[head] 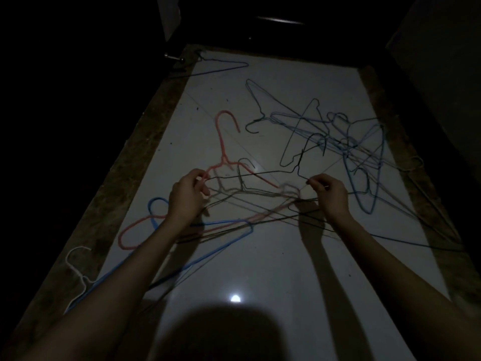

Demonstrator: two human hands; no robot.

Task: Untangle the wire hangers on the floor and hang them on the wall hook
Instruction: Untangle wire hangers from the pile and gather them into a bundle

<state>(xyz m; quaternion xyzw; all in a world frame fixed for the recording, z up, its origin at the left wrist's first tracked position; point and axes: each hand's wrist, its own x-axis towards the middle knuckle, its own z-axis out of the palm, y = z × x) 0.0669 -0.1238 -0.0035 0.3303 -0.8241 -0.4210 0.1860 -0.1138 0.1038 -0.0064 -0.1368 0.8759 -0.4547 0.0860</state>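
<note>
- Dim light; I am looking down at a pale glossy floor (260, 269) with wire hangers scattered over it.
- My left hand (186, 196) pinches one end of a black hanger (260, 173); the fingers are curled round the wire near the shoulder bend.
- My right hand (329, 194) pinches the other end of the same black hanger, thumb and fingertips closed on the wire.
- The black hanger is lifted above the floor and stretched between both hands, its hook rising toward 1 o'clock from the middle of the wire.
- A pink hanger (221, 142) lies at 12 o'clock from my left hand, hook pointing away from me; one of its arms passes just beside my left fingers. Cannot tell whether it touches them.
- A tangled pile of blue and dark hangers (346, 147) sits at 1 to 2 o'clock from my right hand, wires crossing one another.
- A blue hanger (223, 246) lies under my left forearm, at 6 to 7 o'clock from the left hand, overlapping a second pink hanger (125, 238).
- A white hanger (75, 267) lies at 8 o'clock, at the floor's left edge, partly on the rough brown border (109, 194).
- One more blue hanger (221, 67) lies alone at 11 o'clock, far end of the floor.
- A bright light reflection (235, 298) shows on the floor at 6 o'clock.
</note>
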